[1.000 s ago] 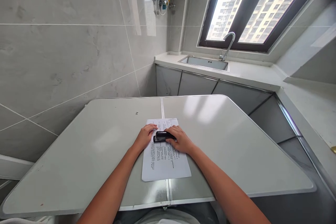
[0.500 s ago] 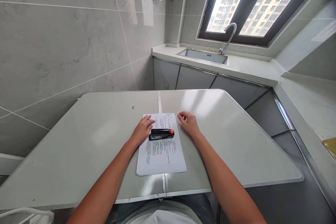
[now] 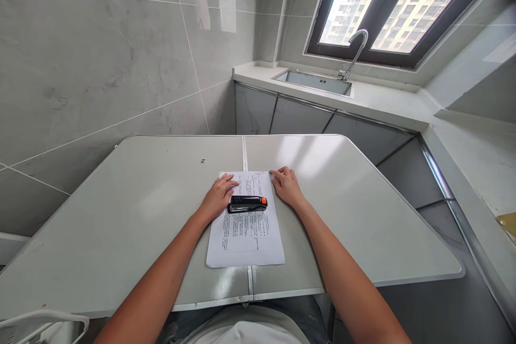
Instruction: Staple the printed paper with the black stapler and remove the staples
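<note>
A sheet or thin stack of printed paper (image 3: 245, 252) lies flat on the table. Across its upper middle rests a black stapler (image 3: 246, 204) with an orange patch at its right end. My left hand (image 3: 220, 193) lies open on the paper's upper left side, just left of the stapler, fingers stretched out. At the upper right corner is my right hand (image 3: 285, 184), its index finger extended to the paper's corner and the other fingers loosely bent; nothing shows in its grasp. Two tiny dark bits, perhaps staples (image 3: 202, 160), lie beyond the paper to the left.
The pale folding table (image 3: 358, 226) has a metal seam down its middle. Behind it stand grey cabinets with a white counter (image 3: 382, 101), a sink (image 3: 314, 81) and a faucet (image 3: 357, 54). A white curved frame (image 3: 52, 316) shows at the lower left.
My right hand has shifted slightly left, and its index finger has straightened to the paper's corner. My left hand and the stapler stay in place on the paper. The camera view has tilted slightly.
</note>
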The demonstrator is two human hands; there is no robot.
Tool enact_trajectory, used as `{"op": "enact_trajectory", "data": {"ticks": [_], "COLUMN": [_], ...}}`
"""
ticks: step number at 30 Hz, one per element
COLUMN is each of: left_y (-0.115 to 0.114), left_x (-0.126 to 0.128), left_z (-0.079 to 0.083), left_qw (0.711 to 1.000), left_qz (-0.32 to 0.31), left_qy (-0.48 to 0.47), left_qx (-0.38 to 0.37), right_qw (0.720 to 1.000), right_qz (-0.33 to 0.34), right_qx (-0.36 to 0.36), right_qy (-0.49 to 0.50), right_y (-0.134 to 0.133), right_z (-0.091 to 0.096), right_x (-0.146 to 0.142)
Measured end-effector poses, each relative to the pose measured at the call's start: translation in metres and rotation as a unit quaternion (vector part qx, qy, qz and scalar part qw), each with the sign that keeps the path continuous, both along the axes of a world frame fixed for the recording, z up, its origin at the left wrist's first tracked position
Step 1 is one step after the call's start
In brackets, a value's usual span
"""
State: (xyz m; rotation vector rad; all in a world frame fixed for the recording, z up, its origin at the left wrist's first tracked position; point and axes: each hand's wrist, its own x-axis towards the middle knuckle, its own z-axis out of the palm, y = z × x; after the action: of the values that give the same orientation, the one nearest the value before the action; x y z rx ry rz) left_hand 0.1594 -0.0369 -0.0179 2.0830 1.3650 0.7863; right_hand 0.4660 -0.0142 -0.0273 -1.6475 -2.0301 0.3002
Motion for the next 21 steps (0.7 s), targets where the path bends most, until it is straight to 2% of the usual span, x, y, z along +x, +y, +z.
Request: {"op": "enact_trajectory", "data": {"ticks": [7, 21], "left_y": [-0.0002, -0.0016], "left_x": [0.0001, 0.0006], "left_z": [0.0005, 0.0029], "left_qw": [1.000, 1.000], "left_qz": [-0.002, 0.001], "left_qy": [0.008, 0.010], "left_qx": [0.001, -0.005], "right_qw": [0.999, 0.999], "right_qz": [0.003, 0.016], "right_qx": [-0.008, -0.012], "right_qy": [-0.032, -0.035], "right_y": [-0.0023, -0.0042], "right_z": [0.0053, 0.0084], "right_x": [-0.0018, -0.0045]}}
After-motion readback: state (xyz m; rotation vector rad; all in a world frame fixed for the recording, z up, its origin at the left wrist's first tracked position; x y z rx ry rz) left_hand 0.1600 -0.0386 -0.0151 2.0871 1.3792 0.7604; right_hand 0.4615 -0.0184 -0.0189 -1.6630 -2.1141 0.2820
